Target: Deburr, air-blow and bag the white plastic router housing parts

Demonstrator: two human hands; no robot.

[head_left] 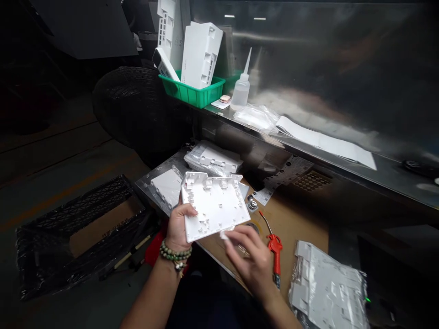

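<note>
My left hand [179,224] grips a white plastic housing [219,205] by its left edge, thumb on the inner face. The housing is tilted towards me, and its small posts, clips and raised back rim show. At its lower edge, my right hand [252,251] pinches a small white wad [224,234], too small to tell if it is cloth or paper. An air blow gun [275,249] with a red handle lies on the table just right of that hand. Behind the housing lie a white panel [168,186] and a bagged stack of white housings [216,159].
Bagged white housings [329,288] lie at the lower right. On the metal shelf [387,183] stand a green bin [195,95] of white housings and a squeeze bottle [241,91]. A black crate [37,246] sits at left, below a large fan [137,109]. A small metal-topped container [252,204] is on the table.
</note>
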